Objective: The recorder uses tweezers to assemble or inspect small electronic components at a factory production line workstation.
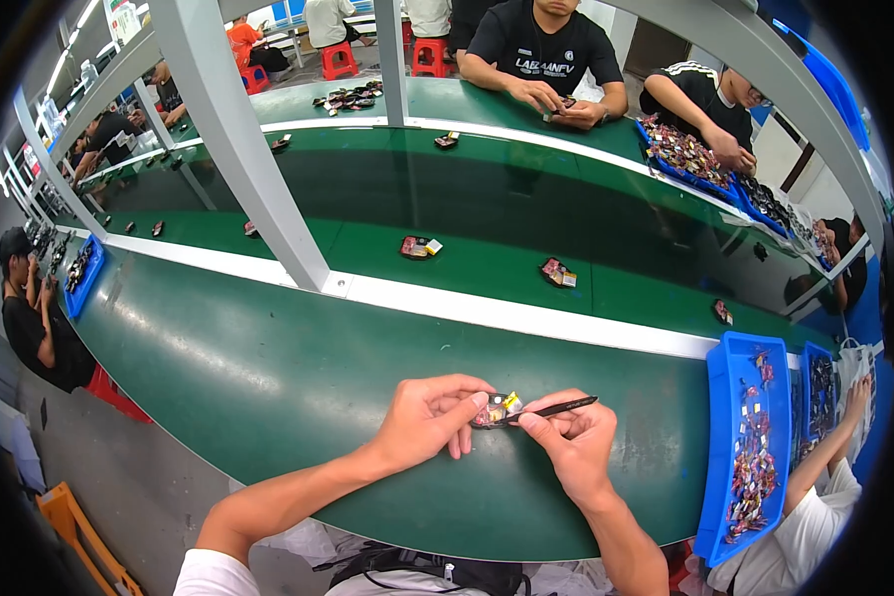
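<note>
The small assembly [495, 408], a dark piece with red wiring and a yellow tab, sits pinched in the fingertips of your left hand [429, 417], lifted just above the green bench [268, 377] near its front edge. Your fingers [467, 395] close around its left side, which leaves the right side and top exposed. Your right hand [574, 442] grips a slim black tool [556, 406] like a pen, fingers closed on the shaft, with the tip laid against the assembly; the low grip probably steadies the point on such a small part. Both hands meet close to your body, likely so the forearms can brace.

To your right, a blue tray [722, 437] holds a scatter of similar little parts, within reach of another person's arm [824, 447] in a white sleeve. Beyond the white strip, the conveyor belt [487, 209] carries more assemblies spaced apart, one [419, 246] directly ahead of you. Across it, people sit at their own bench.
</note>
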`<control>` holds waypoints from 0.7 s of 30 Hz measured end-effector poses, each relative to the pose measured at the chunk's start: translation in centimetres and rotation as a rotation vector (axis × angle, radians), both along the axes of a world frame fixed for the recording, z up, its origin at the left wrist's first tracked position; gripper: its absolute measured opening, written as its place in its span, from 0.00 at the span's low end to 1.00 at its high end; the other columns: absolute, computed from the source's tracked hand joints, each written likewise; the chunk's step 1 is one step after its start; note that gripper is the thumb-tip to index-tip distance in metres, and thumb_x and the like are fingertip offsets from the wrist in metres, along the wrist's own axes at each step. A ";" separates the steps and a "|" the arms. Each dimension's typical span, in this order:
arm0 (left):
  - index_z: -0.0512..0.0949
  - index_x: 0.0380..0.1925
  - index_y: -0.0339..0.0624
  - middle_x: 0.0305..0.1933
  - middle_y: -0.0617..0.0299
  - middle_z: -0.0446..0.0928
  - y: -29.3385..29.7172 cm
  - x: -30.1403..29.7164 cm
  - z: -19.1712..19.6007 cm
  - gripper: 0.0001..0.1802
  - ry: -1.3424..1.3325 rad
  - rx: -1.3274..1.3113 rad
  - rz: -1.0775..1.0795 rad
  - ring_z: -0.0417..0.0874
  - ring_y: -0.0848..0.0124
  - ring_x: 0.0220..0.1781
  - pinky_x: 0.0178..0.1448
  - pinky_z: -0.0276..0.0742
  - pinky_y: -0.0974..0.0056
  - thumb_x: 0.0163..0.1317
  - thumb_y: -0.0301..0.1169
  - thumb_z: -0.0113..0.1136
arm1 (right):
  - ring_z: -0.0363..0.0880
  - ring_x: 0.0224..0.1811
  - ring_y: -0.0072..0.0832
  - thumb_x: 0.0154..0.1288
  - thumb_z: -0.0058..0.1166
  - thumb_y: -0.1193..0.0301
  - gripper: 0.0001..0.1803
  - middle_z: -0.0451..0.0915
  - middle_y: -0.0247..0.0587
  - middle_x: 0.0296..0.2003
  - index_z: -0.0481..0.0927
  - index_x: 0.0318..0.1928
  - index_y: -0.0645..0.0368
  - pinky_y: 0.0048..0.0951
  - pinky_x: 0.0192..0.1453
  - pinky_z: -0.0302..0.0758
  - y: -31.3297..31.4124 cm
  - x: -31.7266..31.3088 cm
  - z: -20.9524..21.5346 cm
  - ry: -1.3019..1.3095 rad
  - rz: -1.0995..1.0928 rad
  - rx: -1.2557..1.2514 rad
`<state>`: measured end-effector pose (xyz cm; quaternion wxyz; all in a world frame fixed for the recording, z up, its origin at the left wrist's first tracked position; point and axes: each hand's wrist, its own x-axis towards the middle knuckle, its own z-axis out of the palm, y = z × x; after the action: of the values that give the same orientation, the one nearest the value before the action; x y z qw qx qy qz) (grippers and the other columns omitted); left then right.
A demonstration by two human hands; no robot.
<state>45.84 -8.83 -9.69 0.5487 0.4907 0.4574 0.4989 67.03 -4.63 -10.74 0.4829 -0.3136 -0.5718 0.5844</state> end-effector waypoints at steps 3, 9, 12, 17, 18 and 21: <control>0.78 0.55 0.25 0.34 0.53 0.83 0.2 0.1 0.1 0.17 -0.034 -0.037 -0.052 0.84 0.71 0.24 0.24 0.81 0.70 0.76 0.29 0.53 | 0.66 0.20 0.06 0.64 0.65 0.84 0.06 0.81 0.30 0.26 0.84 0.41 0.68 0.14 0.23 0.57 -0.2 0.2 0.2 0.001 -0.016 0.068; 0.76 0.58 0.25 0.38 0.50 0.84 0.2 0.1 0.0 0.19 -0.077 -0.061 -0.111 0.86 0.69 0.26 0.26 0.84 0.68 0.76 0.31 0.53 | 0.72 0.19 0.09 0.58 0.70 0.82 0.06 0.88 0.40 0.28 0.85 0.34 0.66 0.13 0.23 0.62 -0.5 0.4 0.3 -0.233 -0.120 0.387; 0.75 0.59 0.25 0.39 0.49 0.84 0.2 0.4 0.2 0.19 -0.082 -0.049 -0.123 0.86 0.68 0.28 0.26 0.85 0.68 0.76 0.30 0.53 | 0.71 0.17 0.09 0.56 0.71 0.82 0.06 0.89 0.42 0.30 0.86 0.33 0.64 0.14 0.22 0.62 -0.6 0.4 0.3 -0.241 -0.150 0.506; 0.75 0.60 0.25 0.40 0.49 0.84 0.2 0.7 0.0 0.19 -0.086 0.002 -0.114 0.87 0.68 0.29 0.27 0.85 0.68 0.76 0.28 0.54 | 0.71 0.16 0.10 0.55 0.72 0.82 0.06 0.89 0.41 0.31 0.86 0.32 0.62 0.15 0.20 0.62 -0.5 0.5 0.1 -0.217 -0.170 0.533; 0.75 0.60 0.25 0.40 0.49 0.84 0.1 0.8 0.2 0.19 -0.085 0.009 -0.102 0.87 0.68 0.30 0.27 0.85 0.68 0.75 0.27 0.54 | 0.71 0.16 0.10 0.55 0.72 0.82 0.06 0.89 0.41 0.31 0.86 0.32 0.62 0.15 0.20 0.62 -0.5 0.5 0.1 -0.215 -0.170 0.532; 0.75 0.59 0.24 0.39 0.49 0.84 0.2 1.3 0.1 0.18 -0.087 0.019 -0.086 0.87 0.68 0.30 0.27 0.85 0.68 0.75 0.26 0.54 | 0.72 0.16 0.10 0.54 0.71 0.82 0.07 0.90 0.41 0.31 0.86 0.32 0.62 0.15 0.20 0.63 -0.3 0.8 0.4 -0.216 -0.171 0.554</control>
<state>47.11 -8.59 -9.59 0.5844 0.4928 0.4068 0.5001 67.86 -4.95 -10.38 0.5337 -0.2772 -0.7291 0.3268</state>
